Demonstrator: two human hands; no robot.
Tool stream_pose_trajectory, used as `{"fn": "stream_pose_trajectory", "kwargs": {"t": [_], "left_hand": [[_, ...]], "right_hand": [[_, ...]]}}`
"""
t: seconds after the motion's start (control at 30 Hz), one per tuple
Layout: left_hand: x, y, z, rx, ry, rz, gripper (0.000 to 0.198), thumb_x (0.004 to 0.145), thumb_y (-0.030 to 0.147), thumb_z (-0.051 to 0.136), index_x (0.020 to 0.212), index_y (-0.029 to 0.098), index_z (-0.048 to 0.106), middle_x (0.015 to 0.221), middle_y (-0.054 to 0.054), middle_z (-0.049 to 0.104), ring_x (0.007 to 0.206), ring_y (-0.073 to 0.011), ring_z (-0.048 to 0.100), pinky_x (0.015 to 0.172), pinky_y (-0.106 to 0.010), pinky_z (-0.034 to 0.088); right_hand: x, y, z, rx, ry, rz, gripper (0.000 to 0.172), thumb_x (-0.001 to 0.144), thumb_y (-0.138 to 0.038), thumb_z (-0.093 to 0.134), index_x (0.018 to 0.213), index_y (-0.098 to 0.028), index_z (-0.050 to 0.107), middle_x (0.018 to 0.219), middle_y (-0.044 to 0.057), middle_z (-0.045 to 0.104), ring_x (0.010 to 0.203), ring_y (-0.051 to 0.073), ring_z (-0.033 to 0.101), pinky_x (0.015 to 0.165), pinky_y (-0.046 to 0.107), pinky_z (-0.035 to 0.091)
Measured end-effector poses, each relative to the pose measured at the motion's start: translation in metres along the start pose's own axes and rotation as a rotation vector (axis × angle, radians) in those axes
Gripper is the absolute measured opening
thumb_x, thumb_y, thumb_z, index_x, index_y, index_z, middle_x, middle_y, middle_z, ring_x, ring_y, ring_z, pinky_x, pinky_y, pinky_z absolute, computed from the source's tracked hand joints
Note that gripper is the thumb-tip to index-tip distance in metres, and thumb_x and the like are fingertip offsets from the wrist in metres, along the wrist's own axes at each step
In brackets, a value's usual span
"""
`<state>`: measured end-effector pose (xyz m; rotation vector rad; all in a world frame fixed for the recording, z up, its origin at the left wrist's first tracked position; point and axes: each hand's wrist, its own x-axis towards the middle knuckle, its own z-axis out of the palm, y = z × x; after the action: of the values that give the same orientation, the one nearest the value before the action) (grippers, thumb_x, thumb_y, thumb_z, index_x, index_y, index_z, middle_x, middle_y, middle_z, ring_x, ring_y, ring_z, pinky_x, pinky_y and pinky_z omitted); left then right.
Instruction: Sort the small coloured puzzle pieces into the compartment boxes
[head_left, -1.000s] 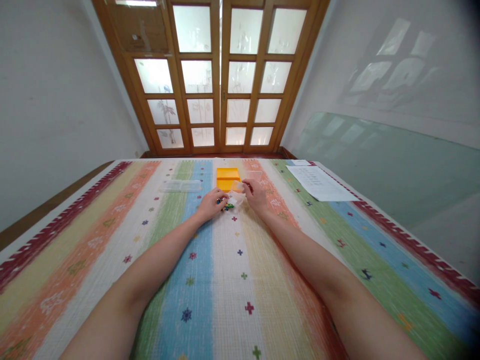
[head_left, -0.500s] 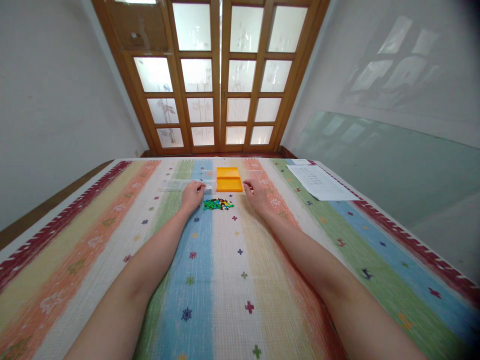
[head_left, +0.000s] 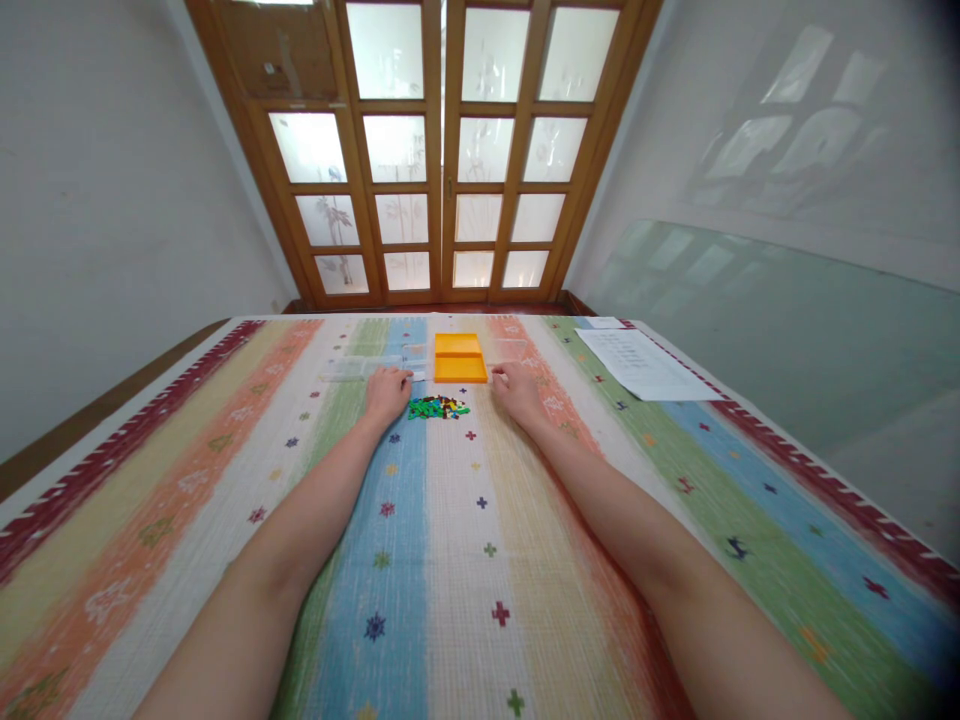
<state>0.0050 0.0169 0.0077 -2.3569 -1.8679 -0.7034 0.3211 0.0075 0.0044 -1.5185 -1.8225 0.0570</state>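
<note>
Left hand: fingers are curling inward, thumb and index sitting close together, small gap at most. A whitish bit of clear plastic is showing right at the fingertips; can't tell if it's being pinched or only touched. Right hand: fingers are bending the same way, fingertips nearly meeting, sitting just beside the near right edge of the yellow box. Can't tell if they're gripping anything.

Counts: two hands, one yellow box with two sections, one pile of small pieces, one long clear container on the left, one clear flat piece on the right, one large printed sheet, one smaller paper. Pieces in the pile are too small to count; green is dominating, with yellow, blue, and dark ones mixing in.

Orientation: yellow box is lying between the hands, open side facing up, sections lining up one behind the other, long axis running away from the person. Pile is lying in front of the box, shifting slightly left of its centre, long axis running left-right. Clear container is lying beyond the left hand, long axis also running left-right. All of it is resting on the striped tablecloth.
</note>
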Motion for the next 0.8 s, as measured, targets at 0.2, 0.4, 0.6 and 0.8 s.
{"fn": "stream_pose_trajectory", "kwargs": {"t": [0.2, 0.4, 0.6, 0.8], "left_hand": [[-0.001, 0.001, 0.001, -0.002, -0.009, -0.037, 0.034, 0.099, 0.029, 0.050, 0.121, 0.021, 0.075, 0.120, -0.011, 0.074, 0.112, -0.0275, 0.063, 0.103, -0.039, 0.043], [-0.003, 0.002, 0.001, 0.016, -0.007, -0.057, 0.037, 0.099, 0.029, 0.049, 0.125, 0.019, 0.073, 0.124, -0.013, 0.073, 0.116, -0.0283, 0.063, 0.103, -0.040, 0.045], [-0.003, 0.005, 0.001, -0.037, -0.020, -0.074, 0.038, 0.098, 0.029, 0.050, 0.130, 0.019, 0.069, 0.128, -0.012, 0.071, 0.119, -0.0269, 0.063, 0.107, -0.038, 0.045], [-0.004, 0.007, -0.002, -0.084, -0.017, -0.094, 0.035, 0.097, 0.028, 0.053, 0.128, 0.022, 0.068, 0.124, -0.010, 0.072, 0.116, -0.0259, 0.064, 0.106, -0.038, 0.047]], "right_hand": [[-0.004, 0.002, -0.002, -0.140, -0.098, -0.013, 0.027, 0.095, -0.023, 0.055, 0.115, -0.018, 0.073, 0.120, 0.013, 0.070, 0.119, 0.028, 0.058, 0.103, 0.040, 0.042], [-0.004, 0.004, -0.001, -0.154, -0.151, -0.014, 0.029, 0.098, -0.024, 0.053, 0.119, -0.018, 0.071, 0.124, 0.014, 0.069, 0.120, 0.027, 0.058, 0.104, 0.039, 0.044], [-0.003, 0.006, -0.001, -0.140, -0.145, -0.034, 0.027, 0.098, -0.024, 0.054, 0.118, -0.017, 0.071, 0.122, 0.013, 0.069, 0.120, 0.025, 0.059, 0.104, 0.036, 0.045], [0.002, 0.014, 0.002, -0.133, -0.187, -0.045, 0.029, 0.097, -0.024, 0.055, 0.121, -0.018, 0.070, 0.125, 0.013, 0.068, 0.121, 0.025, 0.059, 0.105, 0.036, 0.045]]}}
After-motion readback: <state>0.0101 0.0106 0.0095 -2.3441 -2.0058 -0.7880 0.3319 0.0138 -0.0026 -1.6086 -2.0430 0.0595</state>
